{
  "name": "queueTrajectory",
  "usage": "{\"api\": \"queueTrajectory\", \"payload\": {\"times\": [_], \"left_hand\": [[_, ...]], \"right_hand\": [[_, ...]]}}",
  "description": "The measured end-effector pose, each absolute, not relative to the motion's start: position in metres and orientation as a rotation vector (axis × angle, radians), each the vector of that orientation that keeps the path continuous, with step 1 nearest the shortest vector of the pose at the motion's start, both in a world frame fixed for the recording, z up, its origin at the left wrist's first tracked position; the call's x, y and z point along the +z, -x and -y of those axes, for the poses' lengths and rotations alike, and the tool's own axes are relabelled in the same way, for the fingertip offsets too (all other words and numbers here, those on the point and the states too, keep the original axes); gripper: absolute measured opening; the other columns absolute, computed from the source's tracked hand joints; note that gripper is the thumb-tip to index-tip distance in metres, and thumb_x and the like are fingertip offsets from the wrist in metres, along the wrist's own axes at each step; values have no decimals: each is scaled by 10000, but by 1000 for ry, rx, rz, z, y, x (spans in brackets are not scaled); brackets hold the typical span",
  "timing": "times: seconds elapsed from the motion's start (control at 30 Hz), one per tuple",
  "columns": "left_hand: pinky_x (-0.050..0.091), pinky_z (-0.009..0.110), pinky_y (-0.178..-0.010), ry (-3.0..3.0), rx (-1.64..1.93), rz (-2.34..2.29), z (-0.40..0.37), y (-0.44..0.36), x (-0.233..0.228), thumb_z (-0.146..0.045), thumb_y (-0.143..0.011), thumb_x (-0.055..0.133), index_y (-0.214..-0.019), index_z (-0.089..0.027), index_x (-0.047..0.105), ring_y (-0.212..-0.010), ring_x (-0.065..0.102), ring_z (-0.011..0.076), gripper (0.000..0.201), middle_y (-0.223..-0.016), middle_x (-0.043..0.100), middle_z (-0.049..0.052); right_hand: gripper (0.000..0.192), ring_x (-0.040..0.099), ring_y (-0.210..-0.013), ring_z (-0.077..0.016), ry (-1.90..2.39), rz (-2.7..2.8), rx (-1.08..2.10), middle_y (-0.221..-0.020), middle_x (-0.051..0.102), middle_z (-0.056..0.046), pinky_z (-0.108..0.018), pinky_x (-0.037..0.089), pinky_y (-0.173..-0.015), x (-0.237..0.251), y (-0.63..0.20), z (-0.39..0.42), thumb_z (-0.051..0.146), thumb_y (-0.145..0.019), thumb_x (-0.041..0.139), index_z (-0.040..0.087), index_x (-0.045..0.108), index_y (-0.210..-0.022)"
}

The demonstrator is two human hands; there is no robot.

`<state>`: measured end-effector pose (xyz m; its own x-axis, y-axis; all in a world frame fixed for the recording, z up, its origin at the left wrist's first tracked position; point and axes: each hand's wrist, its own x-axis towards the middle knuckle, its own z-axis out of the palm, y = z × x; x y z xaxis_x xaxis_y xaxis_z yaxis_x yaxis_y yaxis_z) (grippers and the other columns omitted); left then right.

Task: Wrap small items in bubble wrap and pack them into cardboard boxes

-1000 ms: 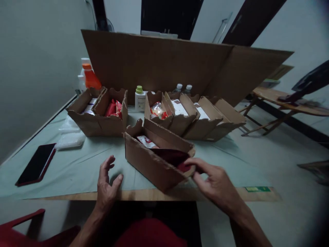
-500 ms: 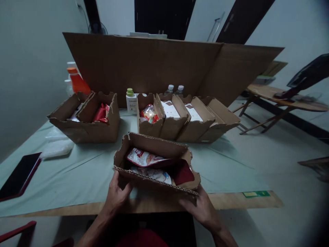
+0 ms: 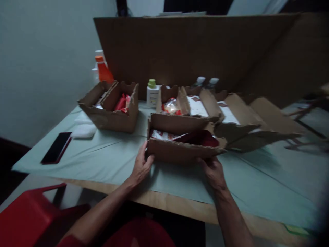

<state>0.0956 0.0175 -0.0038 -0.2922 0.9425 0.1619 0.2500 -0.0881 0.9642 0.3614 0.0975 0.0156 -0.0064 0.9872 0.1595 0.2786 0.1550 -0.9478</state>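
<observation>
Left hand (image 3: 141, 167): fingers curled round the near-left corner of the cardboard tray (image 3: 180, 151), thumb up its end. Right hand (image 3: 212, 170): fingers pressed to the tray's near-right wall, forearm stretched forward. Tray sits on the counter (image 3: 102, 161), packets (image 3: 160, 134) inside, against more trays (image 3: 231, 120) behind.
</observation>
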Motion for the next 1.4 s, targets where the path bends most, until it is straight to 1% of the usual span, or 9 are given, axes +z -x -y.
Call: {"api": "queueTrajectory", "payload": {"times": [0.17, 0.27, 0.43, 0.63, 0.8, 1.0, 1.17, 1.3, 1.4], "left_hand": [[311, 492, -1226, -1433, 1463, -1501, -29, -88, -5, -247, -899, 541, -1528, -194, 375, -1445, 418, 280, 652, -1554, 456, 138], [316, 515, -1221, -1541, 1398, -1615, -11, -58, -9, -256, -863, 609, -1528, -209, 383, -1466, 392, 301, 704, -1575, 429, 144], [304, 546, -1203, -1561, 1298, -2229, 32, 58, -3, -254, -859, 596, -1400, -217, 530, -1457, 383, 321, 546, -1560, 429, 153], [204, 601, -1200, -1003, 1257, -2674, -1, 168, 18, -348, -724, 735, -1290, -137, 597, -1478, 272, 434, 620, -1572, 382, 222], [328, 518, -1149, -827, 1478, -2545, -14, 181, 23, -264, -760, 550, -1047, -119, 684, -1311, 504, 355, 348, -1255, 653, 181], [535, 365, -843, -872, 1609, -2128, 51, 118, 38, -416, -737, 525, -964, -121, 707, -908, 670, 253, 415, -901, 723, 82], [514, 383, -876, -926, 1280, -1371, 81, 27, 39, -377, -714, 628, -976, -114, 761, -905, 688, 267, 394, -905, 764, 103], [454, 402, -999, -1008, 1123, -1238, 72, 7, 42, -287, -714, 652, -1150, -161, 739, -1117, 650, 287, 462, -1183, 747, 103], [376, 439, -1111, -1233, 1210, -1294, 55, 6, 56, -296, -730, 664, -1345, -209, 620, -1316, 542, 297, 623, -1418, 625, 109]], "right_hand": [[581, 694, -1038, -365, 1554, 1473, 804, -1046, 746, -153, -475, 556, -894, 22, -353, -101, 606, -625, 705, 183, 655, -1021], [647, 681, -1101, -396, 1656, 1461, 765, -1194, 723, -169, -527, 541, -945, 20, -355, -79, 623, -666, 671, 189, 671, -1146], [545, 657, -1160, -407, 1742, 1541, 647, -1260, 711, -138, -579, 495, -1030, -9, -371, -29, 649, -774, 606, 253, 706, -1135], [466, 642, -1177, -408, 1667, 1747, 501, -1242, 707, -145, -579, 494, -1006, -29, -367, -24, 599, -809, 555, 213, 730, -1002], [427, 664, -1143, -375, 1585, 1806, 396, -1202, 719, -143, -530, 521, -973, -25, -360, -20, 566, -857, 530, 207, 730, -973], [322, 666, -1144, -313, 1287, 1943, 452, -1256, 700, -128, -455, 559, -924, 4, -313, 5, 458, -910, 577, 233, 715, -1094], [779, 556, -1324, -292, 917, 2135, 869, -1507, 535, -120, -441, 500, -1046, 47, -247, 0, 404, -792, 762, 242, 461, -1492], [187, 695, -907, -207, 814, 2110, 961, -975, 765, -49, -339, 535, -839, 49, -232, -13, 263, -876, 638, 228, 728, -1035], [149, 644, -723, -173, 838, 2066, 845, -773, 735, -22, -296, 490, -708, 45, -238, -13, 205, -903, 581, 217, 716, -841]]}}
